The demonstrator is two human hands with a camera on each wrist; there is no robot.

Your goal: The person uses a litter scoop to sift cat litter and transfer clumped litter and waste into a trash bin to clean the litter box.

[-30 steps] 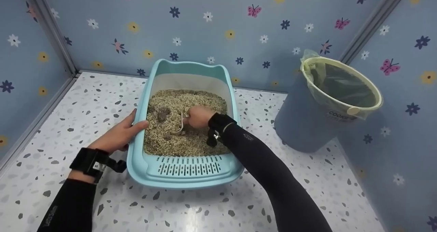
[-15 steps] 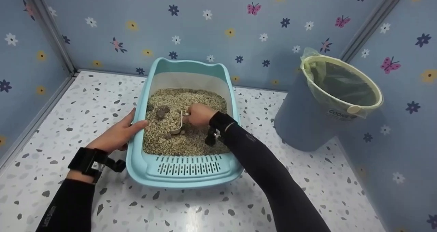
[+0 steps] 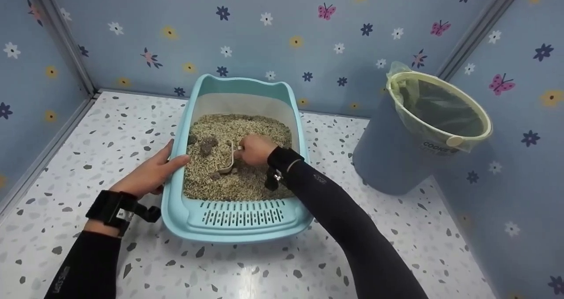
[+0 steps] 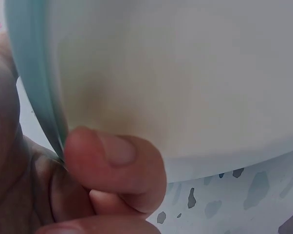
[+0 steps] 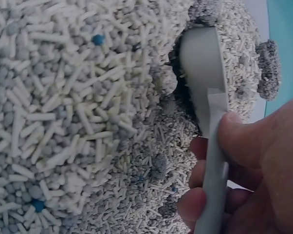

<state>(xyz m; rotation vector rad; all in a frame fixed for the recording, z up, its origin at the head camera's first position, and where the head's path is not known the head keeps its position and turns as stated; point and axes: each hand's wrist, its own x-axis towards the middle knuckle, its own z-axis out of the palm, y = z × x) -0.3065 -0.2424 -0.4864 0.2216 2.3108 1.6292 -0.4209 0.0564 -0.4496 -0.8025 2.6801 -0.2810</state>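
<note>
My right hand [image 3: 257, 150] grips the handle of a pale litter scoop [image 5: 202, 63], thumb on one side and fingers curled round the other. The scoop stands on edge, its lower part in the litter [image 3: 244, 123], a mix of pale sticks and grey grains. Grey-brown clumps [image 3: 208, 145] lie left of it, and smaller lumps sit by its lower edge. On the left, my left hand [image 3: 152, 171] holds the side of the blue litter box [image 3: 238, 235], thumb over the rim. Curled fingers [image 4: 132, 165] show against the box's white outer wall in the left wrist view.
A blue bin [image 3: 387, 158] with a yellowish liner bag [image 3: 398, 101] folded over its rim stands to the right. Flower-patterned walls [image 3: 264, 39] enclose the back and both sides. The speckled white floor [image 3: 211, 272] runs around the box.
Slightly more of the scoop's lower edge shows above the litter than a second ago. Both hands keep nearly the same places and holds.
</note>
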